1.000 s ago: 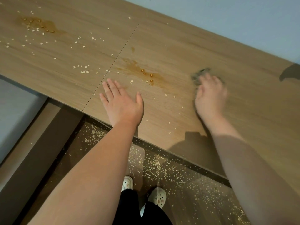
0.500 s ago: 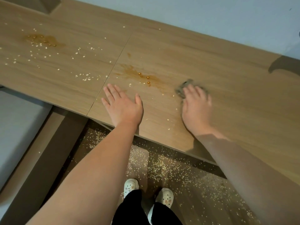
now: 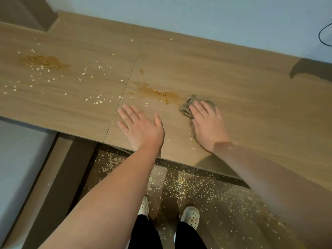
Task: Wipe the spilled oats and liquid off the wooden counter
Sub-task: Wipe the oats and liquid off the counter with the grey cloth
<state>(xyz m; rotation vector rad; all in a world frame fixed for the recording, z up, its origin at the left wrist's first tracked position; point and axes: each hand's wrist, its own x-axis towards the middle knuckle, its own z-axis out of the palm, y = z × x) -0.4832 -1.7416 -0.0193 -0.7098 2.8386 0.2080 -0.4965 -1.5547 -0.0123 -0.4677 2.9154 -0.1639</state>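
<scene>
The right hand (image 3: 208,124), fingers straight, presses a grey cloth (image 3: 187,106) onto the wooden counter (image 3: 251,108) at the brown puddle (image 3: 152,91)'s edge (poised to sweep left, I'd guess). The left hand (image 3: 142,126) lies spread flat nearby, bracing; oats (image 3: 98,101) lie scattered farther left.

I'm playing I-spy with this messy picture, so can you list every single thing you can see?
wooden counter: one, light brown, across the picture
left puddle: one, brown, far left of counter
middle puddle: one, brown, just left of the cloth
oats on counter: many, pale, mostly left half
cloth: one, grey, under right hand
oats on floor: many, pale, around the shoes
shoes: two, white, on floor
cable: one, black, top right
left hand: flat on counter
right hand: pressing cloth
</scene>
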